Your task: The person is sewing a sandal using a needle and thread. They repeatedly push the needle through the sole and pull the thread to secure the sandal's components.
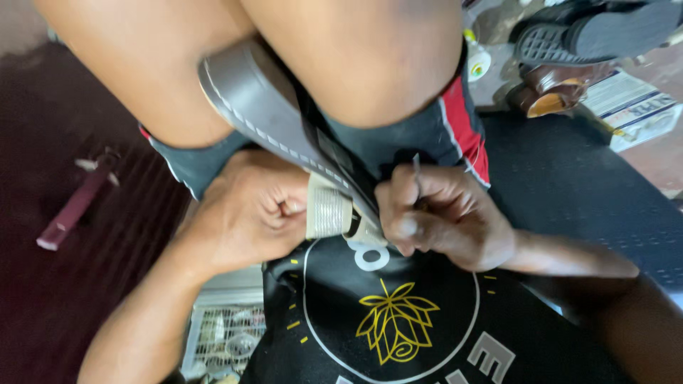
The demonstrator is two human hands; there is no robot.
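It looked like a small shoe-repair spot worked from the floor. Dark footwear [590, 32] and a brown shoe [551, 96] lay at the far right edge of a black mat [569, 192]. A glue pot [475, 62] stood near them, beside printed paper packets [629, 107]. A maroon tool [75, 206] lay on the dark floor [57, 299], and a wire crate [228, 338] of oddments sat close by.

A dark red tool [75, 206] lies on the floor [64, 299] toward its left edge. Black and brown shoes [569, 43] and a printed box [633, 107] sit toward the top right corner, and a wire basket [228, 334] shows at the bottom.
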